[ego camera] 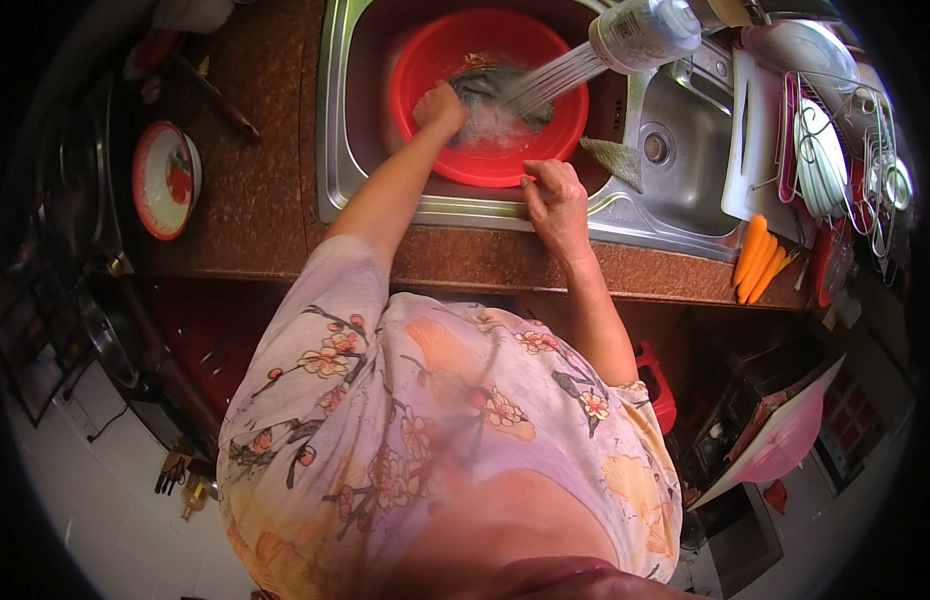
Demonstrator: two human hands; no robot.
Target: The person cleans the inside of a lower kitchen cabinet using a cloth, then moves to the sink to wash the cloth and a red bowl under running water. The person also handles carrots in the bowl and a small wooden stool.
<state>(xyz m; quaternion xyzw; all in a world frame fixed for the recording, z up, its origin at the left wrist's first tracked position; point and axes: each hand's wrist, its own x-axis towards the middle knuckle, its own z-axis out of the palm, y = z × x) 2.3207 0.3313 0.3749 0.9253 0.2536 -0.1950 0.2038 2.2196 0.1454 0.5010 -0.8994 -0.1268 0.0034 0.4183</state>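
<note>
A red plastic basin [486, 174] stands in the larger bowl of a steel sink [435, 214]. Inside it lies a dark grey, wet item [483, 81], partly hidden by water and foam; I cannot tell what it is. My left hand [440, 110] is closed in a fist at its left end, fingers curled out of sight. From a white faucet filter [636, 36] at upper right, water sprays over the item. My right hand [559, 201] is at the basin's near rim, loosely curled, thumb apart from the fingers, nothing seen in it.
A green scouring cloth [616, 160] lies on the divider beside the smaller bowl [686, 150]. Carrots [757, 262] rest at the counter's right edge, near a white cutting board [750, 165] and a wire dish rack [832, 150]. An enamel bowl [159, 180] sits at left.
</note>
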